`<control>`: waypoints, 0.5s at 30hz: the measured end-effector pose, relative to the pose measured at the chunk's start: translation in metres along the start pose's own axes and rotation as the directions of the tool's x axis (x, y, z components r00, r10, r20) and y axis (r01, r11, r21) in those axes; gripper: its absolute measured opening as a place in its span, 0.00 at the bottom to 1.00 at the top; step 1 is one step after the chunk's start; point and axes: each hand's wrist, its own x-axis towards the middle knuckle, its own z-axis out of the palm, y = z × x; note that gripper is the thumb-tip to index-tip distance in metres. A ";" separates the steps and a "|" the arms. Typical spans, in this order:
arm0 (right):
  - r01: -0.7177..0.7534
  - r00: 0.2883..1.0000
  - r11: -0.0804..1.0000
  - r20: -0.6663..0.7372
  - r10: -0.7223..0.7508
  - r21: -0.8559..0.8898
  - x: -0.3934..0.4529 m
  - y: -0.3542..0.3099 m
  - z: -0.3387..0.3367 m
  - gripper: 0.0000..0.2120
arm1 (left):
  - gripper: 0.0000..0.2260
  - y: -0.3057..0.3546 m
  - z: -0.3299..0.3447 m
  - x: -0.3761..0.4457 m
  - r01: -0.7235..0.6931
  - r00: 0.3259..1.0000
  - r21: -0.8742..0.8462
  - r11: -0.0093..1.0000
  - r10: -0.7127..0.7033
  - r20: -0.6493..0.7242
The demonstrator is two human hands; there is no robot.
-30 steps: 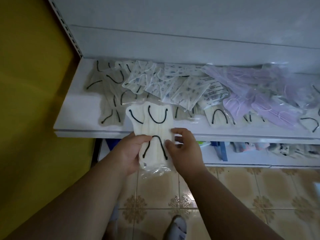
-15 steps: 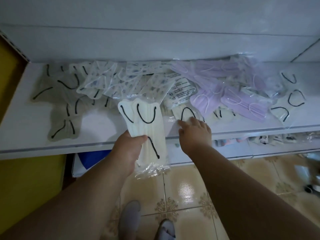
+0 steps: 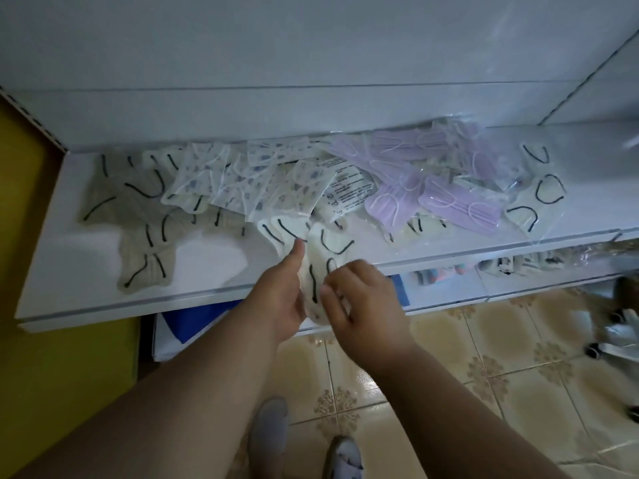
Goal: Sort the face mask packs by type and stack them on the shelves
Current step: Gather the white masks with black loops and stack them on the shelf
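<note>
Cream mask packs with black ear loops (image 3: 313, 252) sit between both hands at the shelf's front edge. My left hand (image 3: 280, 299) grips them from the left, thumb up on the top pack. My right hand (image 3: 359, 302) pinches a second cream pack against them from the right. On the white shelf (image 3: 86, 267) lie beige packs with black loops (image 3: 138, 219) at the left, printed white packs (image 3: 238, 181) in the middle, lilac packs (image 3: 432, 188) to the right, and more cream packs (image 3: 534, 198) at the far right.
A yellow wall (image 3: 27, 202) borders the shelf on the left. A lower shelf (image 3: 449, 288) holds a blue item (image 3: 193, 319) and small goods. Tiled floor (image 3: 501, 375) and my feet (image 3: 304, 444) are below. Sandals (image 3: 619, 337) lie at the right.
My right hand reached to the shelf, took another cream pack and brought it back against the pack in my left hand. The view shifted to the right.
</note>
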 end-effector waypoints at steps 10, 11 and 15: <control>-0.737 0.661 0.474 0.368 0.655 0.481 -0.040 0.009 -0.037 0.19 | 0.14 -0.051 -0.002 -0.051 -0.064 0.998 0.039 0.997 0.064 0.015; -0.757 0.628 0.372 0.438 0.643 0.538 -0.048 0.011 -0.047 0.15 | 0.15 -0.059 0.005 -0.060 -0.052 0.998 0.051 0.997 0.051 0.025; -0.695 0.658 0.334 0.376 0.653 0.637 -0.086 0.011 -0.110 0.13 | 0.15 -0.080 0.046 -0.122 -0.033 0.999 0.039 0.999 0.034 -0.014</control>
